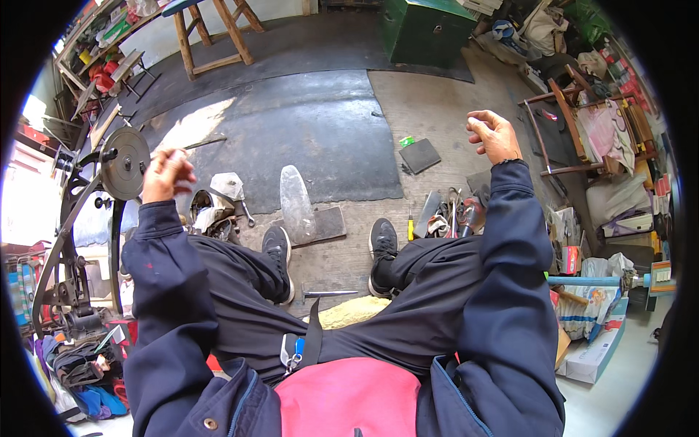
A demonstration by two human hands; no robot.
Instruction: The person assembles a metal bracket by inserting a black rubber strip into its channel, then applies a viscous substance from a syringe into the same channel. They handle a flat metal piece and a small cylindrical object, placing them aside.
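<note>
I sit with my arms spread wide over my knees. My left hand [167, 176] is raised beside the round wheel [124, 164] of a black iron machine. Its fingers are curled in and slightly blurred. My right hand [496, 138] hangs above the floor on the other side, thumb and fingertips drawn together. Whatever either hand pinches, if anything, is too small to make out. Between my feet lies a grey tongue-shaped plate [295, 193], partly over a dark flat block [329, 224]. Closer to me, a thin metal tool [330, 293] lies on the floor.
Near my right foot are a yellow screwdriver [411, 226] and several hand tools [453, 211]. A black square pad [420, 156] lies beyond them. A wrench [248, 214] is by my left knee. Farther off stand a wooden stool [227, 33], a green chest [428, 33] and a wooden frame chair [564, 116].
</note>
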